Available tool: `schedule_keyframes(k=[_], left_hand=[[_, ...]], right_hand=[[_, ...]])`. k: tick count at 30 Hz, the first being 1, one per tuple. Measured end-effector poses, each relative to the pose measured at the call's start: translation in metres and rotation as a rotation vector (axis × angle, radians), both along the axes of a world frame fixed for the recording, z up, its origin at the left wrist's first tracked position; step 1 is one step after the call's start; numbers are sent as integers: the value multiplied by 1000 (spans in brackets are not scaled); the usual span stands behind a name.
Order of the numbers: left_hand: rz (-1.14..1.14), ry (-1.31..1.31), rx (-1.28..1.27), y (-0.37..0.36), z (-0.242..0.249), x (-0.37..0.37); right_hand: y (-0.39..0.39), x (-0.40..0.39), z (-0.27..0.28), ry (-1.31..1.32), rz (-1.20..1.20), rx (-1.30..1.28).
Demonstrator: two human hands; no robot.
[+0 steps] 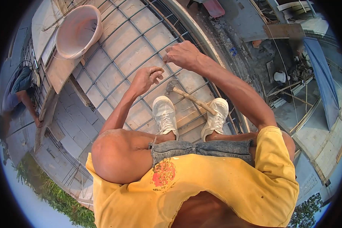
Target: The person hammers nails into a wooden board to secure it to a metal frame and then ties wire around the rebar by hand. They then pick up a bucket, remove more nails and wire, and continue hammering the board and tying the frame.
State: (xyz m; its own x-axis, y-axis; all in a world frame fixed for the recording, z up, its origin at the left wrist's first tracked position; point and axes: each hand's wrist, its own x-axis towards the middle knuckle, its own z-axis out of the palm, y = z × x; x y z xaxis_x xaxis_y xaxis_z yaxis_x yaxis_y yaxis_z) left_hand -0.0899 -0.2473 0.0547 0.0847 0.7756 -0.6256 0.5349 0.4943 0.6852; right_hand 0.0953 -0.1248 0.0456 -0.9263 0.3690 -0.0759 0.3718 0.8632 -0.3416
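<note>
My left hand [146, 80] is held above the rebar mesh [142, 35], fingers bent and pinched together. A little farther out and to the right, my right hand [183, 55] is also closed, thumb against fingers. A very thin strand seems to lie between the two hands, too fine to name. Beneath them, a hammer [193, 99] with a wooden handle rests with its head near the left shoe [164, 116] and its handle end by the right shoe [216, 117]. Neither hand touches the hammer.
A pink plastic basin [75, 36] stands on boards at the upper left. Another person's arm [26, 104] shows at the far left beside a plank [45, 117]. A raised edge [195, 30] borders the mesh on the right; rubble and timber lie lower beyond it.
</note>
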Motion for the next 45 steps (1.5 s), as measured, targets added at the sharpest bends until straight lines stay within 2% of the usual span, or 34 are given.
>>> schedule_keyframes(k=[1, 3, 4, 7, 10, 15, 22, 28, 32, 38, 42, 45], left_hand=[[25, -6, -3, 2, -1, 0], [-86, 74, 170, 0, -18, -5], [-141, 113, 256, -3, -26, -7], [-175, 233, 300, -15, -44, -18], [-42, 161, 106, -25, -55, -25], [-58, 98, 12, -31, -58, -25], [-47, 103, 56, -24, -64, -25], [-15, 97, 71, -23, -62, -27], [-77, 98, 33, -25, -72, -35], [-62, 85, 61, -27, -86, -27], [5, 48, 131, -29, -91, -16], [-7, 70, 148, -26, -97, -11]], right_hand=[[1, -1, -2, -57, -7, 8], [3, 0, -4, -174, -21, 26], [5, 2, -12, -210, -87, 50], [19, 17, -32, -287, -285, 79], [25, 33, -36, -303, -453, 10], [32, 35, -25, -316, -651, -6], [42, 51, 6, -361, -585, 0], [58, 77, -11, -373, -668, -192], [74, 93, -21, -386, -688, -189], [53, 57, -27, -477, -633, -289], [39, 42, -28, -485, -628, -98], [19, 22, -26, -516, -466, -28]])
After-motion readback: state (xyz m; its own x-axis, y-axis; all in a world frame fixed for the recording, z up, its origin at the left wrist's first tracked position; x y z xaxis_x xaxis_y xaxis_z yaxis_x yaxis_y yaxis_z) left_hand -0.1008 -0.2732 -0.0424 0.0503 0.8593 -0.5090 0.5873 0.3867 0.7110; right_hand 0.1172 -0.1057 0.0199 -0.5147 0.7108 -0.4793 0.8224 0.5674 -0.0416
